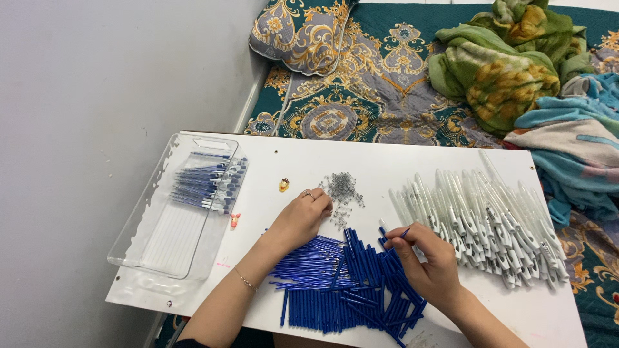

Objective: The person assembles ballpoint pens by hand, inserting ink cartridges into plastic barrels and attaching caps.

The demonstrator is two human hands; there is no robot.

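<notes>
My left hand (301, 218) rests on the white board (387, 167), fingertips at the edge of a small pile of metal springs (343, 189); whether it pinches one is hidden. My right hand (431, 258) holds a thin blue pen refill (403, 232) with a blue barrel piece near its tip. Under both hands lies a heap of blue pen barrels (351, 290) and thin blue refills (309, 258). A big pile of clear and white pen bodies (490, 219) lies to the right of my right hand.
A clear plastic tray (180, 219) at the board's left edge holds several assembled blue pens (206, 182). Two small figurines (284, 185) sit near it. Behind the board is a patterned bed with a pillow (300, 32) and crumpled blankets (516, 58). A grey wall (97, 96) stands to the left.
</notes>
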